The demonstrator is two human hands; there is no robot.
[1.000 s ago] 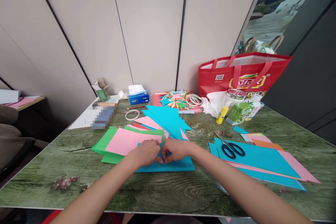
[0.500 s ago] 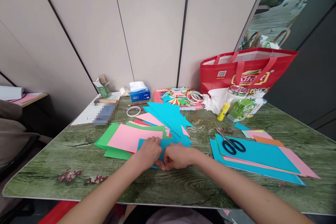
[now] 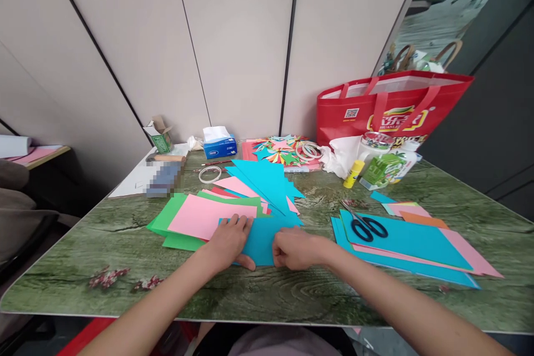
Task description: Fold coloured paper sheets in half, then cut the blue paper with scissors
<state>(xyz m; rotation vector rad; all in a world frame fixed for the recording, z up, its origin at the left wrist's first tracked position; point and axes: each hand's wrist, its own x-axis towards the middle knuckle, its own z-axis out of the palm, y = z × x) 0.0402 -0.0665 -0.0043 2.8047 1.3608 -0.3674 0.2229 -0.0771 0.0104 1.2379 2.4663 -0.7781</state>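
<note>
A blue paper sheet lies folded on the green table in front of me. My left hand presses flat on its left part, fingers stretched out and thumb along the near edge. My right hand is curled, pinching the sheet's right near edge. Just behind lie pink paper and green paper, with more blue sheets fanned beyond.
Black-handled scissors rest on a stack of blue and pink sheets at the right. Further back stand a yellow glue stick, a tissue box, tape rings, cut paper shapes and a red bag.
The wide blue sheet has become narrower, folded over. My hands, first touching at its middle, have drawn apart, the right one sliding to the right along the near edge.
</note>
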